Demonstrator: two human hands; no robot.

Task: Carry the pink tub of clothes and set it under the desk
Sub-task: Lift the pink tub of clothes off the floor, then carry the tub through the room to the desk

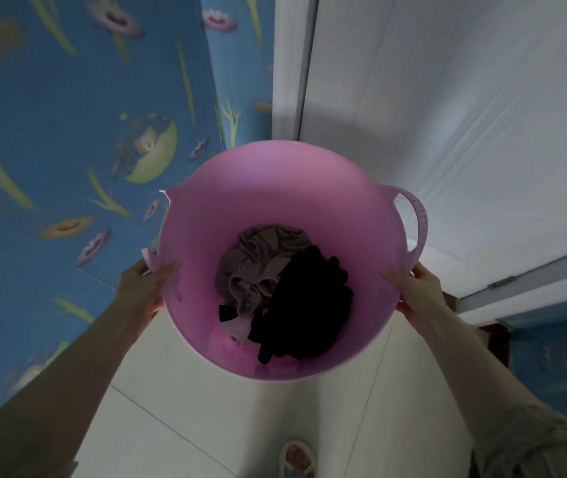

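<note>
The pink tub hangs in front of me above the floor, round and deep. Its right handle loop is whole; the left handle is broken, with only stubs left. Inside lie a grey-brown garment and a black garment, crumpled at the bottom. My left hand grips the tub's left rim beside the broken handle stub. On the opposite side, my right hand grips the right rim just below the handle loop. No desk is in view.
A blue wall with a flower and leaf pattern runs along the left. A white door stands straight ahead and to the right. Pale floor tiles lie below, with my sandalled foot at the bottom edge.
</note>
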